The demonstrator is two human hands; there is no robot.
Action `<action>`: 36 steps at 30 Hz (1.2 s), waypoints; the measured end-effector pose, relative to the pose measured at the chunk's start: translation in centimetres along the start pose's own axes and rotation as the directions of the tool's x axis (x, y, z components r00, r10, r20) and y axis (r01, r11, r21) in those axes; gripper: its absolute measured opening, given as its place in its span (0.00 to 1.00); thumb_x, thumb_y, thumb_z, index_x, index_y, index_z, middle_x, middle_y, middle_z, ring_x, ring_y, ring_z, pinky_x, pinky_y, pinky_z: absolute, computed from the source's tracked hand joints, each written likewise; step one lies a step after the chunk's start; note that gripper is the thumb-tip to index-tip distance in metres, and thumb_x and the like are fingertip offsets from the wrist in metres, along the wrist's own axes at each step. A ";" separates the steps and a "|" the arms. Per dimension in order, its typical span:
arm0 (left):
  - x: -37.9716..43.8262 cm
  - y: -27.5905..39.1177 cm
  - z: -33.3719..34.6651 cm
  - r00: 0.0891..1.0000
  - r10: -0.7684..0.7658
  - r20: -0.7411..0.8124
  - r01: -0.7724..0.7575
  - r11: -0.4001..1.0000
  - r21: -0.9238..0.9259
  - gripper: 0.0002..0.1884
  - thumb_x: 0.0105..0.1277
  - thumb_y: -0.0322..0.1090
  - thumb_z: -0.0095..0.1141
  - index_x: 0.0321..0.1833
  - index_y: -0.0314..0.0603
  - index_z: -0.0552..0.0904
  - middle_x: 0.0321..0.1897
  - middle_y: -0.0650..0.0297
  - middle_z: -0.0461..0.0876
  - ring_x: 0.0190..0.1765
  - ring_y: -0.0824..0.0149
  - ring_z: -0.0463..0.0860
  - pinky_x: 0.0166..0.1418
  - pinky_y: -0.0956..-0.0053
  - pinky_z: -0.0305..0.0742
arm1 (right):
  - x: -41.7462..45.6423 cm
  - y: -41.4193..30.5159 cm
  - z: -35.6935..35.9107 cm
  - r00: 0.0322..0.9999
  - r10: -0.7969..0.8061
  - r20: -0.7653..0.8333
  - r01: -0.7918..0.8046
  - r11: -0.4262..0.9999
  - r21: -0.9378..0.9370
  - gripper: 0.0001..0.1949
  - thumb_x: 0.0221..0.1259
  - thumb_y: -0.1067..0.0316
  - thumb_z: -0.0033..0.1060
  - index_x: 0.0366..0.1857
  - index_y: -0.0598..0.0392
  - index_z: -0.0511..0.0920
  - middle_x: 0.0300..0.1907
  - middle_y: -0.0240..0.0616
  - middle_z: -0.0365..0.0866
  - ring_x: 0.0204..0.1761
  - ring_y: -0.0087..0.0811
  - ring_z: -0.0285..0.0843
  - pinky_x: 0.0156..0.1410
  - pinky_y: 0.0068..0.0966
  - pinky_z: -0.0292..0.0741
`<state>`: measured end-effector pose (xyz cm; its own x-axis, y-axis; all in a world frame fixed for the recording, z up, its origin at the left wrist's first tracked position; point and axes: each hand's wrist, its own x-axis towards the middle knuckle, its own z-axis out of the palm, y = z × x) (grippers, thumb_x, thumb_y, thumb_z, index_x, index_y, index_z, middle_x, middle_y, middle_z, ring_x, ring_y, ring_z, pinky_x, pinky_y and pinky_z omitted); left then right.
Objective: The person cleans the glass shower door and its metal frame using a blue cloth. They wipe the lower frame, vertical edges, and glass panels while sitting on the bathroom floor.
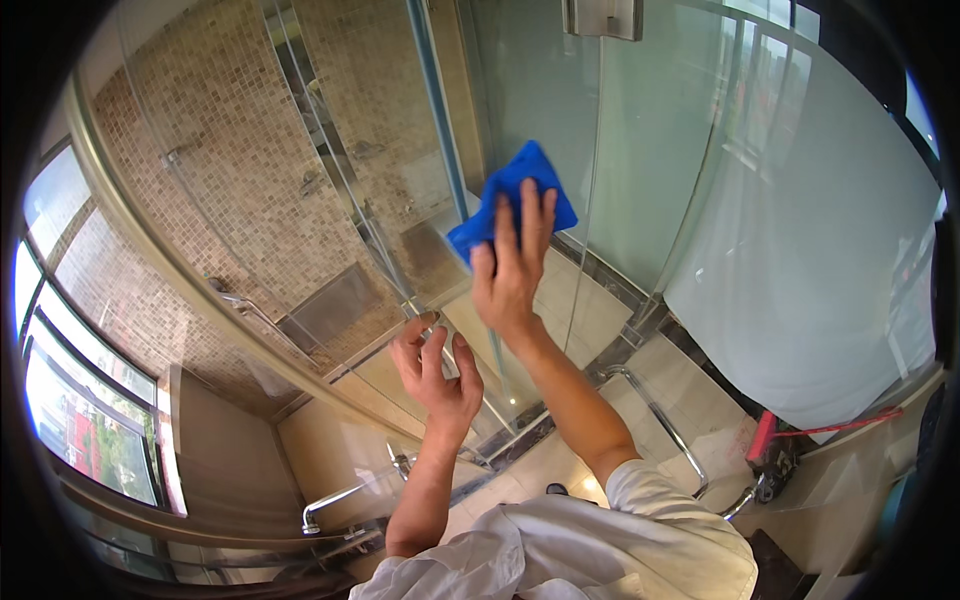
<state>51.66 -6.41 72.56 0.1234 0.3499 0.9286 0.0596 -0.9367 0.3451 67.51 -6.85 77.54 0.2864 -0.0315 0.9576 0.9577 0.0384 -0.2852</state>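
Note:
A blue cleaning cloth (pixel 534 169) lies spread under the fingers of my right hand (pixel 514 277), which seems to press it flat against a clear glass shower panel (pixel 577 315). The hand and cloth are slightly blurred. Lower and to the left, my left hand (pixel 439 375) is raised with its fingers half curled and apart. It overlaps the edge strip (pixel 401 281) of the glass in this view. Whether its fingers grip that edge, I cannot tell.
Frosted glass (pixel 810 262) stands at the right, above a red-handled tool (pixel 765 435). Chrome bar handles (pixel 664 420) (pixel 337 499) project near my arms. A mosaic-tiled wall (pixel 225 187) with shower fittings (pixel 311 182) rises behind the glass. A window (pixel 90 412) is at the left.

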 end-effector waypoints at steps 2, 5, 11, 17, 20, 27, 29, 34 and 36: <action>0.7 0.3 1.2 0.999 0.031 0.016 -0.032 0.999 0.029 0.17 0.65 0.19 0.64 0.56 0.37 0.81 0.55 0.47 0.80 0.54 0.48 0.79 0.57 0.58 0.75 | 1.1 -0.3 -0.5 0.993 -0.106 0.053 0.103 0.993 0.050 0.26 0.74 0.55 0.60 0.71 0.59 0.79 0.83 0.57 0.60 0.83 0.75 0.47 0.83 0.70 0.48; 1.6 0.5 2.2 0.997 0.074 0.026 -0.076 0.990 0.115 0.16 0.62 0.21 0.65 0.53 0.40 0.83 0.57 0.48 0.80 0.56 0.46 0.79 0.59 0.53 0.72 | 7.0 1.4 0.0 0.987 -0.153 0.049 0.151 0.988 0.030 0.27 0.75 0.55 0.60 0.73 0.54 0.77 0.83 0.54 0.59 0.83 0.74 0.47 0.83 0.69 0.47; 0.6 0.0 2.9 0.993 0.107 0.043 -0.114 0.962 0.246 0.16 0.58 0.22 0.67 0.50 0.44 0.85 0.57 0.51 0.80 0.57 0.48 0.78 0.60 0.52 0.67 | 10.3 7.3 -0.3 0.996 0.036 -0.076 -0.037 0.999 -0.012 0.29 0.79 0.54 0.54 0.78 0.55 0.69 0.85 0.53 0.54 0.84 0.71 0.46 0.85 0.64 0.47; 1.4 0.3 3.3 0.987 0.155 0.038 -0.159 0.940 0.301 0.18 0.53 0.21 0.66 0.48 0.45 0.85 0.53 0.52 0.82 0.50 0.51 0.79 0.51 0.56 0.66 | -3.0 9.5 -1.6 0.985 0.174 0.010 -0.174 0.984 -0.046 0.30 0.81 0.55 0.45 0.77 0.67 0.66 0.85 0.61 0.50 0.85 0.71 0.43 0.86 0.64 0.45; 1.2 0.2 3.4 0.987 0.154 0.053 -0.163 0.940 0.301 0.17 0.55 0.21 0.65 0.48 0.44 0.85 0.54 0.52 0.81 0.52 0.50 0.78 0.53 0.56 0.66 | -10.9 9.6 -2.2 0.977 0.211 0.035 -0.210 0.977 -0.033 0.30 0.81 0.54 0.46 0.74 0.70 0.69 0.83 0.64 0.54 0.84 0.75 0.44 0.85 0.65 0.46; 0.5 0.1 2.4 0.995 0.085 0.056 -0.096 0.966 0.241 0.15 0.64 0.22 0.63 0.55 0.37 0.83 0.59 0.45 0.79 0.56 0.47 0.78 0.59 0.54 0.72 | -11.4 2.8 -0.5 0.963 -0.197 0.185 0.170 0.974 0.150 0.21 0.76 0.49 0.57 0.65 0.44 0.85 0.79 0.47 0.69 0.85 0.67 0.50 0.85 0.68 0.42; 0.1 -0.2 2.3 0.998 0.048 0.044 -0.056 0.980 0.191 0.17 0.66 0.22 0.62 0.58 0.36 0.82 0.59 0.43 0.78 0.55 0.46 0.79 0.57 0.56 0.74 | -6.1 4.0 -0.2 0.960 -0.246 0.133 0.229 0.964 0.135 0.20 0.76 0.50 0.58 0.65 0.41 0.86 0.79 0.45 0.70 0.85 0.65 0.51 0.85 0.67 0.41; 0.0 0.1 1.1 0.999 0.012 0.049 -0.018 0.993 0.115 0.18 0.68 0.21 0.61 0.61 0.35 0.79 0.60 0.42 0.78 0.58 0.45 0.81 0.61 0.56 0.77 | -2.9 9.1 -1.1 0.987 0.155 -0.040 -0.154 0.988 0.017 0.27 0.82 0.58 0.48 0.76 0.62 0.71 0.85 0.55 0.57 0.86 0.67 0.46 0.86 0.62 0.44; -0.1 0.3 1.1 0.999 -0.005 0.054 -0.001 0.995 0.100 0.18 0.68 0.21 0.62 0.61 0.34 0.79 0.60 0.43 0.79 0.58 0.45 0.81 0.62 0.56 0.77 | -6.5 9.9 -1.7 0.947 0.317 -0.049 -0.316 0.948 0.028 0.28 0.84 0.60 0.44 0.78 0.66 0.66 0.86 0.56 0.52 0.86 0.68 0.44 0.87 0.58 0.46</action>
<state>52.78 -6.69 72.38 0.1764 0.3547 0.9182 0.1580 -0.9309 0.3292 75.16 -7.95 68.45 0.5765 -0.0663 0.8144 0.8168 0.0743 -0.5722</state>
